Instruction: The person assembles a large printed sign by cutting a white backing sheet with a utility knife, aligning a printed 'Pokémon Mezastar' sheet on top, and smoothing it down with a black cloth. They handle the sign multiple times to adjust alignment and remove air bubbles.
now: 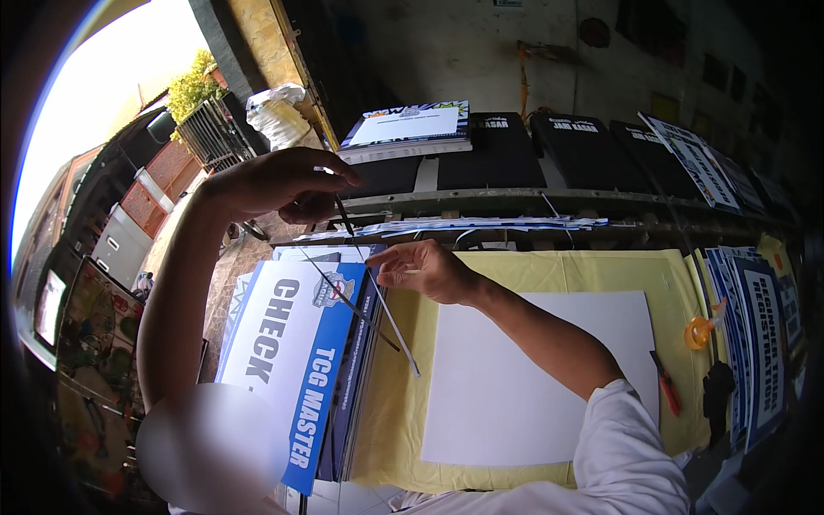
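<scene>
My left hand [296, 184] is raised at the upper left, fingers curled, with a thin dark strip [344, 216] hanging from its fingertips. Lower and to the right, my right hand [429, 271] pinches a narrow pale strip [396, 324] that dangles down to the cloth; whether the two strips are one piece I cannot tell. Another thin dark strip [354, 309] crosses it at a slant. Beneath them lies a stack of printed white-and-blue sign boards [279, 343]. A blank white board [524, 378] lies under my right forearm.
A yellow cloth [390, 429] covers the work surface. A red cutter knife [665, 386] lies right of the blank board, near an orange tape dispenser [699, 330]. More printed boards [760, 343] stand at the right. Behind are long offcuts [515, 225] and black padded panels [489, 154].
</scene>
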Demonstrator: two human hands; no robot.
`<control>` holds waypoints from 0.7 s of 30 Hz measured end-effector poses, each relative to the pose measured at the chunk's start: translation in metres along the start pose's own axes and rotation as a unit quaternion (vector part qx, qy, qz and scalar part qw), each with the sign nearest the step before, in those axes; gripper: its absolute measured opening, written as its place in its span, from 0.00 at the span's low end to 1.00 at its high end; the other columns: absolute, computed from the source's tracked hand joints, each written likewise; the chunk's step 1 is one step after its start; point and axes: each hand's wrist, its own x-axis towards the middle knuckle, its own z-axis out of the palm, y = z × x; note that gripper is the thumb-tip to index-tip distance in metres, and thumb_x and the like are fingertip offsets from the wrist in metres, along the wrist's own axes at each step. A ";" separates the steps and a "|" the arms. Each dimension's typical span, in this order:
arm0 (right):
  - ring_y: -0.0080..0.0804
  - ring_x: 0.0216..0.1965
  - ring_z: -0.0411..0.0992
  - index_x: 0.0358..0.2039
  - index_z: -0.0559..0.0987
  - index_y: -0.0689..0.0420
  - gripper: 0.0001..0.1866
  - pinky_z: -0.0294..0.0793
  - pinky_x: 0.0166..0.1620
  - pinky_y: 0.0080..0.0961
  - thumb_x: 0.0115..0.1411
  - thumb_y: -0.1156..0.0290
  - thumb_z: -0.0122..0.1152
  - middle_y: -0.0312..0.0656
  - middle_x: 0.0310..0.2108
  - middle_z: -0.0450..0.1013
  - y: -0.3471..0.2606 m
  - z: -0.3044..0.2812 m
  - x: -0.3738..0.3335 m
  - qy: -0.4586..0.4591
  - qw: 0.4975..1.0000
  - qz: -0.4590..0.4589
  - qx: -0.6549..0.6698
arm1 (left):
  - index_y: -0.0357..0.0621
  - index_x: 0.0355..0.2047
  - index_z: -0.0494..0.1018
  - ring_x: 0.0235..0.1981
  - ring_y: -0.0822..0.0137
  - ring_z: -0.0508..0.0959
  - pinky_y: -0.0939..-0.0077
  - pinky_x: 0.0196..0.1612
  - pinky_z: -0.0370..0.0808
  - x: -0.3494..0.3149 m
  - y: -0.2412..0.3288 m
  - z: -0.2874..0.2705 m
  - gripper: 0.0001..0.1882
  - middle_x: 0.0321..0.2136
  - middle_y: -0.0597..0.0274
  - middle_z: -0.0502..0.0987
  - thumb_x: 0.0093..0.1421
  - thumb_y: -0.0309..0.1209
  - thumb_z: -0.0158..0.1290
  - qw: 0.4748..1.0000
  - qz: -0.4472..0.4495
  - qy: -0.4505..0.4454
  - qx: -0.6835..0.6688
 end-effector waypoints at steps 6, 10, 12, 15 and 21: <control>0.20 0.39 0.75 0.51 0.75 0.59 0.23 0.75 0.48 0.23 0.63 0.61 0.72 0.33 0.30 0.76 0.013 0.048 -0.006 0.111 0.992 -0.009 -0.067 | 0.44 0.58 0.74 0.18 0.79 0.71 0.82 0.21 0.66 -0.032 0.007 0.009 0.16 0.20 0.66 0.77 0.73 0.34 0.49 0.999 -0.034 0.025 0.024; 0.16 0.32 0.75 0.41 0.82 0.63 0.16 0.75 0.40 0.18 0.66 0.61 0.69 0.34 0.28 0.79 0.009 0.055 -0.009 0.110 0.987 0.000 -0.122 | 0.41 0.58 0.72 0.17 0.79 0.69 0.80 0.21 0.65 -0.046 0.012 0.018 0.16 0.19 0.66 0.74 0.73 0.31 0.48 0.992 -0.016 0.032 0.121; 0.16 0.32 0.76 0.36 0.85 0.62 0.15 0.75 0.40 0.18 0.66 0.61 0.68 0.34 0.28 0.80 -0.005 0.064 -0.013 0.101 0.987 -0.020 -0.126 | 0.40 0.58 0.72 0.16 0.79 0.66 0.78 0.20 0.63 -0.070 0.011 0.004 0.16 0.18 0.68 0.71 0.73 0.30 0.47 0.995 -0.031 0.028 0.093; 0.19 0.34 0.76 0.36 0.85 0.62 0.14 0.76 0.40 0.21 0.64 0.62 0.71 0.36 0.31 0.78 -0.003 0.042 -0.019 0.128 0.974 -0.048 -0.181 | 0.40 0.57 0.73 0.15 0.79 0.61 0.78 0.19 0.58 -0.085 0.012 -0.013 0.16 0.16 0.70 0.65 0.73 0.30 0.46 0.993 -0.015 0.093 0.065; 0.20 0.33 0.79 0.40 0.85 0.57 0.13 0.81 0.39 0.21 0.63 0.61 0.71 0.34 0.33 0.82 -0.010 0.013 -0.018 0.143 0.989 0.038 0.010 | 0.47 0.64 0.71 0.16 0.83 0.63 0.86 0.19 0.57 -0.173 0.031 -0.069 0.21 0.19 0.74 0.67 0.74 0.39 0.47 0.951 0.024 0.279 0.133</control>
